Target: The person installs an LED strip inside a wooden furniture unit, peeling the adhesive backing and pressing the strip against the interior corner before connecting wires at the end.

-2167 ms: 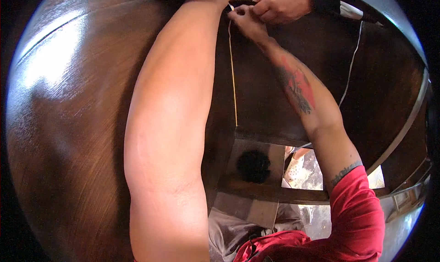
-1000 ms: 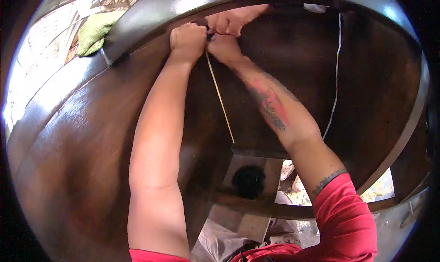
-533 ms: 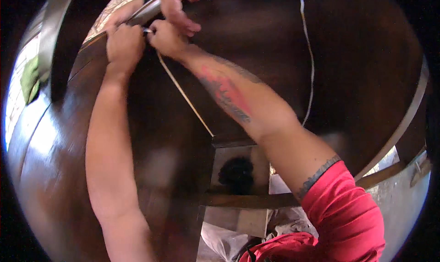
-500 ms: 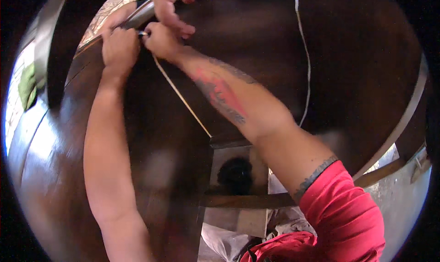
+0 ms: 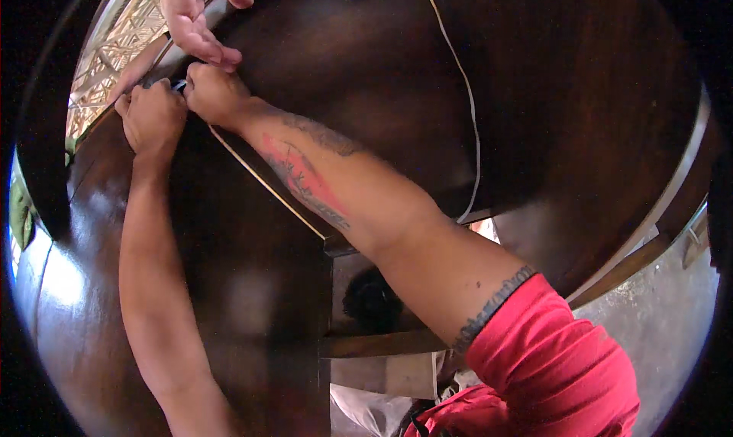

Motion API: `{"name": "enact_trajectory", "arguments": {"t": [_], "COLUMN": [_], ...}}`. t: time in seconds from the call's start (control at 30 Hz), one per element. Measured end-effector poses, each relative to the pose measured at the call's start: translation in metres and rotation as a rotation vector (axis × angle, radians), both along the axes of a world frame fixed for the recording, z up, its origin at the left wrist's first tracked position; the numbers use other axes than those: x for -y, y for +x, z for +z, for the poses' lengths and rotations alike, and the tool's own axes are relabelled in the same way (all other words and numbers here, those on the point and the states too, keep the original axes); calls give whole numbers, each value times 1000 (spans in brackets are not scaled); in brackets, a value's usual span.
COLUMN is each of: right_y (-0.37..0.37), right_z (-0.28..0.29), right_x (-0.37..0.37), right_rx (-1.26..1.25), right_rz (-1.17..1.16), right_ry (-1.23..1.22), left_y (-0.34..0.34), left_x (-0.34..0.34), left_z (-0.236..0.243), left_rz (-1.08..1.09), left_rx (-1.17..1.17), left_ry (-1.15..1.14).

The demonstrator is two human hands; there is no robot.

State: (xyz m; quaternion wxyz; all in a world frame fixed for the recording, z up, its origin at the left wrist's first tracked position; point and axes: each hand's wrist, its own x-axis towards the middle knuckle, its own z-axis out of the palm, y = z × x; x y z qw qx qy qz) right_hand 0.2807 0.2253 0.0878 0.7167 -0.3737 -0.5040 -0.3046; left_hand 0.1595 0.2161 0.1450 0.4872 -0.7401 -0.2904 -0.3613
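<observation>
- Filling most of the view, the dark brown wood surface (image 5: pixel 252 284) shows a faint grain and a dull sheen, with a bright patch of glare near the left rim.
- At the upper left, the left hand (image 5: pixel 156 116) is turned back-up with its fingers curled; what they close on is hidden, so I cannot tell whether it grips anything.
- Just beside it, the right hand (image 5: pixel 217 93) has bent fingers too; their tips are mostly out of sight, and I cannot tell what they are clamped on.
- Between the two hands sits a small dark thing (image 5: pixel 180 85) with a pale glint, too covered to identify.
- From beneath the right hand, a thin pale strand (image 5: pixel 267 186) slants straight down to the right across the wood, ending by a dark corner.
- Another person's hand (image 5: pixel 195 24) hangs from the top edge, fingers loosely bent, close above the right hand.
- A white cord (image 5: pixel 466 85) drops in a loose curve down the dark panel further right.
- Below the strand's end, a round black patch (image 5: pixel 372 299) is partly covered by the right arm; a wooden rail (image 5: pixel 374 344) crosses beneath it.
- The right arm's red sleeve (image 5: pixel 553 353) fills the lower right, in front of a grey floor (image 5: pixel 649 345).
- Through a gap at the upper left shows a pale lattice (image 5: pixel 114 47); green cloth (image 5: pixel 21 217) hangs by the left rim.
</observation>
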Motion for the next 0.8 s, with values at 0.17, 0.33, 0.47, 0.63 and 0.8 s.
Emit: {"name": "enact_trajectory", "arguments": {"t": [0.17,0.33,0.47,0.63,0.8], "right_y": [-4,-2,0,-2,-7], "right_z": [2,4,5,2,3], "right_x": [2,-3,-1,12,19], "right_rx": [57,72,91,96,84], "right_rz": [-13,-39,-94,-2,47], "right_ry": [26,135,158,94,76], "left_y": [-7,-6,-8,-8,-11], "left_x": [-5,-11,-3,-10,-18], "left_z": [-2,8,18,27,32], "left_rz": [1,-54,42,79,66], "left_rx": [64,7,-35,-105,-145], "left_ry": [98,130,64,-50,-38]}}
